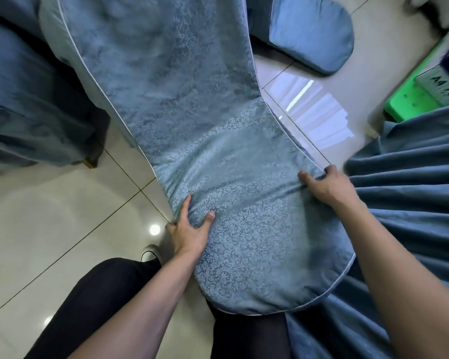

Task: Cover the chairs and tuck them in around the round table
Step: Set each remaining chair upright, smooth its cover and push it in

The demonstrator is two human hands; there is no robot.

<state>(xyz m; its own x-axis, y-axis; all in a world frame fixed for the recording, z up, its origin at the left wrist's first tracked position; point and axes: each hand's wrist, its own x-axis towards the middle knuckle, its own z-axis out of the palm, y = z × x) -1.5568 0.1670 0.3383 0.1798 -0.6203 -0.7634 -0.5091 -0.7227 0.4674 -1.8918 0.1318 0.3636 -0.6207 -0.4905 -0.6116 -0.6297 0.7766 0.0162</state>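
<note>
Hands are both gripping the chair back through the blue cover (207, 141), right in front of the person and beside the pleated tablecloth (409, 193). Left hand (189, 229) is pinching a fold at the left edge, thumb digging in; right hand (326, 182) is curling its fingers over the right edge. Honestly, the risk I'm seeing is uneven pulling: one side is bunching, so the piping could be ending up crooked, or the chair could be snagging that tablecloth while getting pushed in.
</note>
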